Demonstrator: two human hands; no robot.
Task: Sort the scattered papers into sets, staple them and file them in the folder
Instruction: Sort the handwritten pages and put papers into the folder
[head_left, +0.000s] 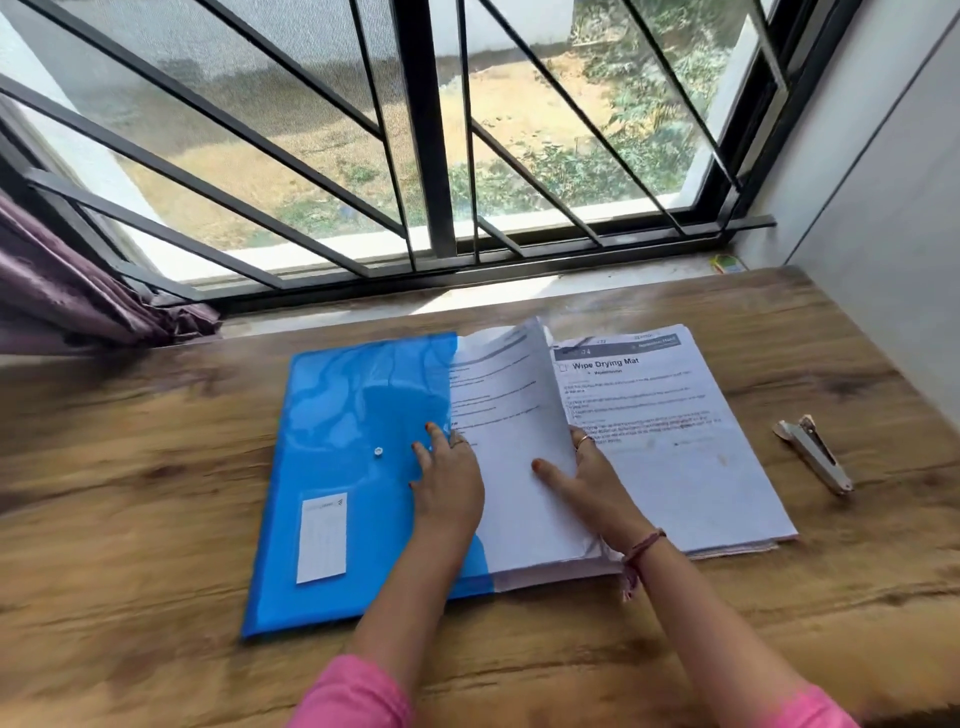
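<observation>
head view showed little done: the blue folder (358, 467) lay buttoned at centre left, the stapler (813, 454) untouched at far right. the left hand (449, 473) pressed flat while the right hand (589, 478) pinched a sheet (511, 441) lifted off the paper stack (680, 447).

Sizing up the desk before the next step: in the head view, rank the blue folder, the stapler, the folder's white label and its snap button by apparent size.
Largest to smallest:
1. blue folder, partly covered by papers
2. white label
3. stapler, close to the label; it looks longer but slimmer, so this order is unsure
4. snap button
</observation>
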